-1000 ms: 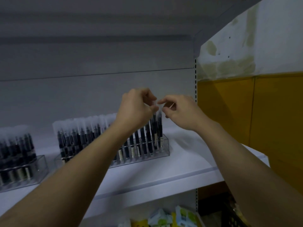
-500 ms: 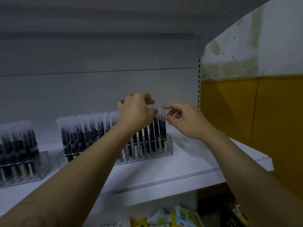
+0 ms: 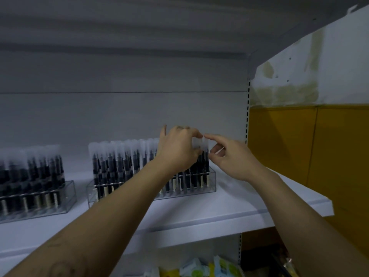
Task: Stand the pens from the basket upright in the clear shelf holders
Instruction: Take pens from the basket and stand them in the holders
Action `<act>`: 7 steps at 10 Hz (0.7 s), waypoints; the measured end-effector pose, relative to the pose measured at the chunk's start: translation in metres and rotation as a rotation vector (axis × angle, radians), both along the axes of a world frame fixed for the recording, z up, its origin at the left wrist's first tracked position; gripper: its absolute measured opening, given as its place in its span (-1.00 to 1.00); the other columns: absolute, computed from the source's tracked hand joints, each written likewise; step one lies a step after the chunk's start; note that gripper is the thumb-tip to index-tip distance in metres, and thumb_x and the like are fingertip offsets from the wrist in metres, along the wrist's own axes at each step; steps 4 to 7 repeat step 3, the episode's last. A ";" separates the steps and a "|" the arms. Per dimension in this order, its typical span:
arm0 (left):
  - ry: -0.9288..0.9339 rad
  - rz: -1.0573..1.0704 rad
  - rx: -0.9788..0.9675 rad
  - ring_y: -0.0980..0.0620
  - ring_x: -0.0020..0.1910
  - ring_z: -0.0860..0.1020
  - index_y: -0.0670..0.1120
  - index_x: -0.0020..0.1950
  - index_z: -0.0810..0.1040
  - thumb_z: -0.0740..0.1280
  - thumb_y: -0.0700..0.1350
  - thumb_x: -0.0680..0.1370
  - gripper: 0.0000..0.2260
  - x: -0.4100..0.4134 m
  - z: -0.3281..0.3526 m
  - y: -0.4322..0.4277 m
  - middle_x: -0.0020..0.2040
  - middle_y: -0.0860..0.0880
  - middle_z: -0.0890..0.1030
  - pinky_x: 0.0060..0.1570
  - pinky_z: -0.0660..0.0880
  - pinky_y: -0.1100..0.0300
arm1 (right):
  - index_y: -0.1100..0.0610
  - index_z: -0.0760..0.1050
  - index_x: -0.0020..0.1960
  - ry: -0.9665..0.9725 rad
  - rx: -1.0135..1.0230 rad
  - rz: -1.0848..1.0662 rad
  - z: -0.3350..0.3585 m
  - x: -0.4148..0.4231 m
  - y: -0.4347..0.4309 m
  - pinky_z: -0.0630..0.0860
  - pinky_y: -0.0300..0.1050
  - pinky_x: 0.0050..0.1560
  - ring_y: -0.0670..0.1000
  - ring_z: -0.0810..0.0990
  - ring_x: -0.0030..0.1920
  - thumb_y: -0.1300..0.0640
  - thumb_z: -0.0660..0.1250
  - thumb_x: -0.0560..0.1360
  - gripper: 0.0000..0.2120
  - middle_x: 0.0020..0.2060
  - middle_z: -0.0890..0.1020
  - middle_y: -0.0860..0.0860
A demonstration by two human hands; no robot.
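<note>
Head view: a white shelf (image 3: 219, 208) crosses the middle of the frame, and the grey underside of an upper shelf (image 3: 139, 27) fills the top. Two bare forearms rise from the bottom edge and meet just right of centre, at the right end of a clear holder (image 3: 212, 180). The holder is packed with dark pens (image 3: 119, 162) standing upright, each with a frosted cap.

The left hand (image 3: 179, 150) is curled over the tops of the last few pens. Its back and forearm cover that stretch of the row and part of the holder's front. The right hand (image 3: 229, 158) holds the end pen (image 3: 205, 144) by its cap, forefinger stretched across the top and thumb lower on the side, the other fingers loosely bent. The two forefinger tips touch or nearly touch above it.

A second holder (image 3: 67, 196), also full of pens, stands well apart at the left edge, which cuts it off. At the right is a yellow wall panel (image 3: 319, 156) under stained white plaster (image 3: 299, 76). Below the shelf, at the bottom edge, lie coloured packets (image 3: 199, 268), only their tops showing.

How many pens the left hand grips is hidden behind it. The frame is dim and soft, so any print on the pens cannot be read.
</note>
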State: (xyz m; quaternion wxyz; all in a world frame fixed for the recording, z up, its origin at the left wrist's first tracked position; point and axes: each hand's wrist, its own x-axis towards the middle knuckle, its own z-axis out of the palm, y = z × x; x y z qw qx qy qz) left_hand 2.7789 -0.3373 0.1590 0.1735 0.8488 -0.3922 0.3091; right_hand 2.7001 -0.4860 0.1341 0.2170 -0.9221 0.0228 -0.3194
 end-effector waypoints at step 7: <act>-0.027 0.012 -0.027 0.05 0.45 0.27 0.11 0.46 0.30 0.29 0.12 0.56 -0.52 -0.019 -0.006 0.059 0.43 0.05 0.39 0.52 -0.11 -0.07 | -0.08 0.09 0.55 0.028 -0.119 -0.081 0.004 -0.020 0.033 0.33 -0.05 0.33 0.05 0.34 0.38 -0.02 0.35 0.53 -0.31 0.44 0.29 0.01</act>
